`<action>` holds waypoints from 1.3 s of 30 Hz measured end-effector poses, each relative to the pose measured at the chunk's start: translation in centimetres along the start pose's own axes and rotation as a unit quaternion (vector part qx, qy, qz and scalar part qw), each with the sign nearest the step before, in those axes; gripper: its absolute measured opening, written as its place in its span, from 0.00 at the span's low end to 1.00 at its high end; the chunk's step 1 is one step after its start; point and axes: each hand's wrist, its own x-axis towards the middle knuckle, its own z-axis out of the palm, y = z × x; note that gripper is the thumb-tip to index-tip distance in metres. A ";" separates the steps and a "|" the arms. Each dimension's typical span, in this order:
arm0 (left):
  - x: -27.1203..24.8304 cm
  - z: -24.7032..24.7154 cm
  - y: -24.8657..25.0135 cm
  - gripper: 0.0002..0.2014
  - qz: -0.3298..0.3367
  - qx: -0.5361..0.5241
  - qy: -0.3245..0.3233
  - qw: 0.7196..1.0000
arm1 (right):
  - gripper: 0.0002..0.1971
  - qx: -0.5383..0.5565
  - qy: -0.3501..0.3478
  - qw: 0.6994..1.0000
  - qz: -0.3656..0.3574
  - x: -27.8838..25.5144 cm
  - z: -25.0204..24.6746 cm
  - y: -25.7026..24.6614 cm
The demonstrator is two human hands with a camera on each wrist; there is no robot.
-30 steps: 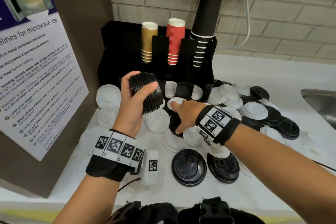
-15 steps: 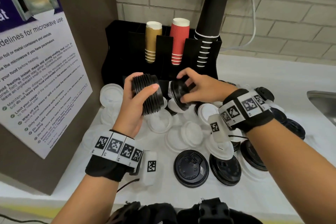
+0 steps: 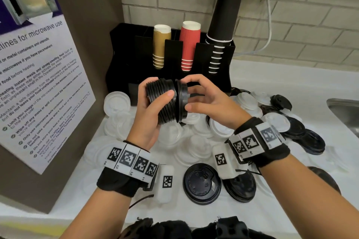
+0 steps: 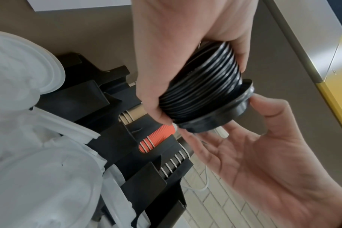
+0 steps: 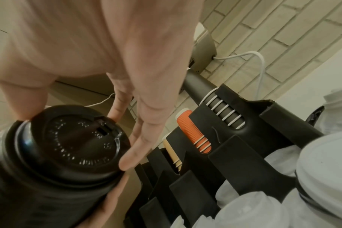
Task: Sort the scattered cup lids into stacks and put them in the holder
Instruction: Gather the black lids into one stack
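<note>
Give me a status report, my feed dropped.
Left hand grips the stack of black lids. Right hand pinches one black lid against the stack's end. Holder behind, nothing between; loose lids on the counter.

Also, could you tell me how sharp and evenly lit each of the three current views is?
Head view: evenly lit, sharp on the stack of black lids, wide-angle bending at the edges. Left wrist view: stack crisp, white lids near the lens washed out. Right wrist view: right hand soft and blurred, a small glare spot on the added black lid.
</note>
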 end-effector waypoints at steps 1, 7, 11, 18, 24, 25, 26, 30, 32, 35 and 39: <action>0.0 0.0 0.0 0.23 -0.005 0.003 -0.012 1.000 | 0.27 0.004 0.002 1.000 0.000 0.0 0.1 0.0; 0.1 -0.5 0.1 0.23 -0.026 0.020 -0.059 0.998 | 0.28 -0.009 -0.014 1.000 -0.002 0.3 0.0 -0.5; 0.0 -0.4 0.1 0.27 -0.021 0.017 -0.047 0.999 | 0.28 -0.019 -0.013 1.000 -0.014 0.5 0.1 -0.4; 0.2 -0.6 0.0 0.28 -0.025 0.011 -0.058 0.998 | 0.29 -0.034 -0.016 0.999 -0.027 0.4 0.2 -0.4; 0.9 -1.6 0.2 0.26 -0.011 0.028 0.046 0.999 | 0.33 -0.293 -0.058 0.954 -0.016 0.2 1.0 -0.2; 1.1 -1.9 0.3 0.27 -0.003 0.027 0.066 0.997 | 0.30 -0.365 -0.096 0.926 -0.030 -0.1 1.2 -0.2; 1.2 -2.2 0.4 0.26 0.003 0.026 0.084 0.996 | 0.29 -0.416 -0.156 0.895 -0.032 -0.4 1.6 -0.1; 1.4 -3.0 0.8 0.26 0.012 0.027 0.105 0.994 | 0.40 -0.554 -0.404 0.726 0.048 -2.0 3.7 0.7; 1.3 -3.1 0.9 0.26 0.011 0.029 0.103 0.994 | 0.44 -0.602 -0.445 0.662 0.042 -2.9 4.4 1.1; 1.1 -3.1 0.8 0.26 0.005 0.031 0.095 0.995 | 0.44 -0.645 -0.452 0.616 0.017 -3.7 5.3 2.0; 0.9 -3.0 0.9 0.26 0.002 0.034 0.087 0.996 | 0.41 -0.661 -0.435 0.611 -0.004 -4.2 5.6 2.7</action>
